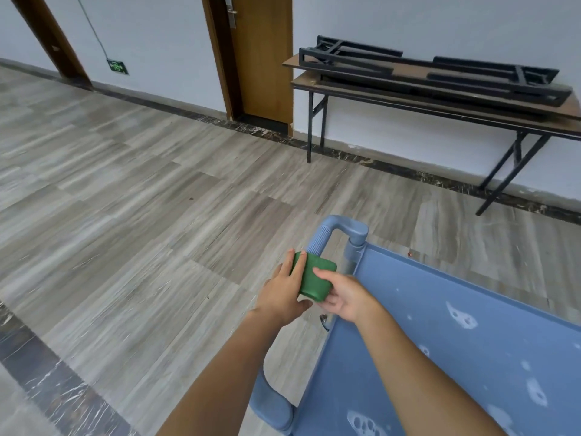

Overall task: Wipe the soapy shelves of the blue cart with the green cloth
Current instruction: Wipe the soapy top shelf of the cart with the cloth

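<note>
A folded green cloth (315, 280) is held in front of the blue cart's handle (328, 231). My left hand (284, 292) grips its left side, fingers on top and thumb beneath. My right hand (342, 294) holds its right side, with the thumb on top. The blue cart (408, 309) fills the lower right. Its top shelf carries white soap foam patches (460, 316), with more near the bottom edge.
Wood-pattern floor (141, 199) spreads to the left and ahead. A folding table (440, 111) with another folded table stacked on it stands against the far wall on the right. A wooden door (261, 58) is behind the cart.
</note>
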### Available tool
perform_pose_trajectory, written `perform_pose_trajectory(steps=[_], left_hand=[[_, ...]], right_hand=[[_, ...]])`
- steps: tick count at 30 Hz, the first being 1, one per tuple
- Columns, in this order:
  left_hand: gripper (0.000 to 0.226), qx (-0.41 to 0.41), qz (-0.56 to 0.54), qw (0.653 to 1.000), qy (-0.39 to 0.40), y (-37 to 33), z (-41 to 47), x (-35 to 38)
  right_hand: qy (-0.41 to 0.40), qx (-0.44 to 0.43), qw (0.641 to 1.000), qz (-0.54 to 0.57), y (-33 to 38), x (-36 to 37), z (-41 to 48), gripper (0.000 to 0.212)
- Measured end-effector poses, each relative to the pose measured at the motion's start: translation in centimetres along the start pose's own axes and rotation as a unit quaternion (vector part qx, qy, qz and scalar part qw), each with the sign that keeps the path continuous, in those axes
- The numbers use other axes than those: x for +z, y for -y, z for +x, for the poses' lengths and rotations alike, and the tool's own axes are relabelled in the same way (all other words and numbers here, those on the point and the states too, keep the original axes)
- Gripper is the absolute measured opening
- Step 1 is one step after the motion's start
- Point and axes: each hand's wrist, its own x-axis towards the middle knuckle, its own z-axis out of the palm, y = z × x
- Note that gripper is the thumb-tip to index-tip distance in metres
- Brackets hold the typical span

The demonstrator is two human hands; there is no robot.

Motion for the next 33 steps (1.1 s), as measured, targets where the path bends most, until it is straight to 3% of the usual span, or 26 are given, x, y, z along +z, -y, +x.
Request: perform_pose_trajectory(steps=[5, 8, 11, 14, 17, 21, 23, 27, 29, 31, 33], left_hand=[[0.065, 0.088, -0.129, 0.981, -0.116, -1.7, 0.6, -1.2], [0.051, 0.085, -0.211, 0.961, -0.159, -3.7, 1.1, -2.4], [0.042, 0.096, -0.330, 0.931, -0.119, -6.7, 1.7, -3.8], [0.020, 0.055, -0.494, 0.867, -0.047, -10.1, 2.0, -4.5], [0.029, 0.005, -0.570, 0.821, 0.026, -14.4, 2.0, -4.3], [0.031, 0.034, -0.538, 0.840, 0.065, -20.1, 1.2, -2.7], [0.027, 0.089, -0.484, 0.869, 0.051, -22.6, 0.7, -1.8], [0.019, 0.211, -0.369, 0.901, 0.091, -27.7, -1.0, 0.1], [0.021, 0.263, -0.294, 0.911, 0.121, -29.9, -1.9, 1.1], [0.026, 0.322, -0.209, 0.915, 0.124, -32.4, -3.4, 2.4], [0.035, 0.365, -0.153, 0.910, 0.122, -34.9, -5.1, 4.1]], right_hand=[[0.025, -0.067, 0.997, -0.029, 3.7, 0.4, -3.2, 0.033], [0.022, -0.130, 0.991, -0.015, 5.3, -0.6, -5.7, 0.036], [-0.025, -0.195, 0.980, 0.012, 5.8, -2.8, -8.2, 0.039], [-0.107, -0.261, 0.959, 0.018, 4.9, -4.4, -9.7, 0.029], [-0.198, -0.354, 0.914, -0.014, 2.9, -6.8, -11.4, 0.017], [-0.259, -0.417, 0.867, -0.087, 0.5, -9.6, -13.9, 0.031], [-0.262, -0.373, 0.886, -0.081, 0.0, -10.8, -15.0, 0.040], [-0.198, -0.165, 0.948, 0.186, -1.1, -15.9, -18.4, 0.055], [-0.128, -0.095, 0.939, 0.304, -2.0, -18.7, -20.6, 0.072], [-0.092, -0.089, 0.922, 0.365, -3.4, -21.4, -23.2, 0.087], [-0.093, -0.099, 0.907, 0.397, -4.7, -23.4, -25.5, 0.084]])
